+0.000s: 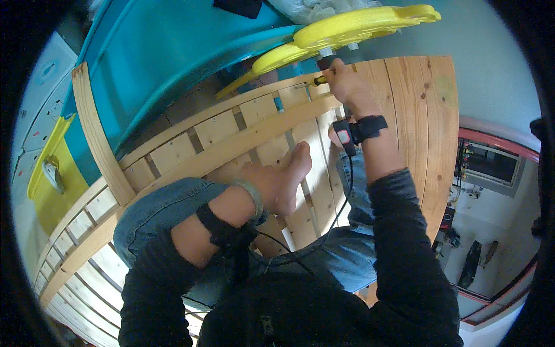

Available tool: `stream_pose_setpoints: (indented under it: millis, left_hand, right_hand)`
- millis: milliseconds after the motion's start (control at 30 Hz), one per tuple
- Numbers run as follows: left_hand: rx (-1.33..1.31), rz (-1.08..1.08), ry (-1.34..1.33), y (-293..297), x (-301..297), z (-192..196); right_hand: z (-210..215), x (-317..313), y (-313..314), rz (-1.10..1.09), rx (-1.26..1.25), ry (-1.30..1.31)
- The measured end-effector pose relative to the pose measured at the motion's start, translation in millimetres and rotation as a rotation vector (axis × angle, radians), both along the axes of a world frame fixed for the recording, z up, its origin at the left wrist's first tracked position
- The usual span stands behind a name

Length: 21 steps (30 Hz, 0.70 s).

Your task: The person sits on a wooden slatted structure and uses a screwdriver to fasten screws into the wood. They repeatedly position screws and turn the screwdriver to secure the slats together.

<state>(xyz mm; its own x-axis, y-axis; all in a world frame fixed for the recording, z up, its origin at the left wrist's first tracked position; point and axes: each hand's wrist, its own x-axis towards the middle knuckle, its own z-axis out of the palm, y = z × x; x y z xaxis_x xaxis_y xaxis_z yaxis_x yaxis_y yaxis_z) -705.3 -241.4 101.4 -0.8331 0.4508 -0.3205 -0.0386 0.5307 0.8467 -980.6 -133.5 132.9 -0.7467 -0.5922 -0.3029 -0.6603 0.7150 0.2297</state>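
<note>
Right hand (347,84): arm reaches up and forward from lower right, elbow fairly straight, forearm nearly in line with the reach, dark sleeve (399,225) pushed up below the wrist. Fingers curled into a closed fist around the screwdriver (317,81), yellow-and-black handle, back of hand toward camera. Shaft sticks out to the left, roughly level, over the far end of the slatted wooden frame (217,128), close to its outer rail (214,111). Tip too small to tell whether it touches wood. Just past the fist is the underside of a yellow plastic piece (347,30); contact there unclear. Black strap (371,126) on the right wrist, small box (343,136) on the thumb side, black cable (348,194) running down from it across the jeans (162,217). Left hand (261,173): forearm comes from lower left, elbow bent, angled up and right across the jeans, bracelet (250,195) at the wrist, dark strap (211,224) below it. Hand is low, at the bare foot (293,179), well apart from the screwdriver. Left fingers blend in with the foot; can't tell if curled or spread. Loose-looking board (97,130) crosses the rails at left, teal plastic shell (173,52) beyond.
</note>
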Motion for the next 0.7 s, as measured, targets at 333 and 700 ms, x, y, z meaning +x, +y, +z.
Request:
stream_pose_setpoints:
  millis: [333, 700]
  left_hand:
    - [-0.054, 0.030, 0.065, -3, 7, 10]
    - [-0.098, -0.065, -0.100, -22, 6, 43]
  right_hand:
    - [21, 20, 18, -0.033, -0.149, -0.207]
    - [23, 8, 19, 0.388, 0.184, -0.149]
